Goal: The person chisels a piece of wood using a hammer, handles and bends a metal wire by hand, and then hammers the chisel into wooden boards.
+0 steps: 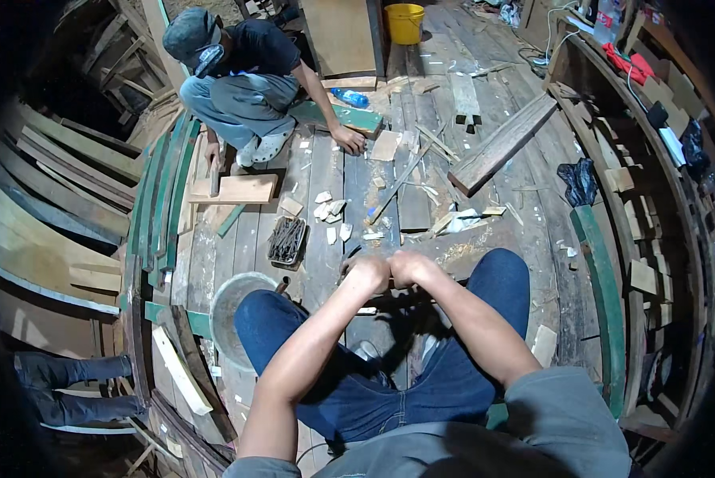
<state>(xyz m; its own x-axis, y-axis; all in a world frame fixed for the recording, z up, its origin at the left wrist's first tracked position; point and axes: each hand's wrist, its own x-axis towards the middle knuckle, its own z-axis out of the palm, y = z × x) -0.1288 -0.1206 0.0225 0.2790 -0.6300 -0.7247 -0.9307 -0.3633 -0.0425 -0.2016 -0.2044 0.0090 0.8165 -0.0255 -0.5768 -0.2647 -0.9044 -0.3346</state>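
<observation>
My left hand (365, 273) and my right hand (408, 268) are closed close together between my raised knees, on a small dark object that is mostly hidden by them. A plastic tray of dark nails (287, 237) sits on the plank floor just ahead and left of them, with pale wood offcuts (330, 211) beyond it. A grey bucket (226, 319) stands beside my left knee.
A co-worker (246, 103) squats at upper left, a hand by a light board (234, 190). A dark plank (501, 143) lies ahead right. Green boards (600, 303) and stacked timber line both sides. A yellow bucket (404, 22) stands at the back. Dark-trousered legs (75, 382) show lower left.
</observation>
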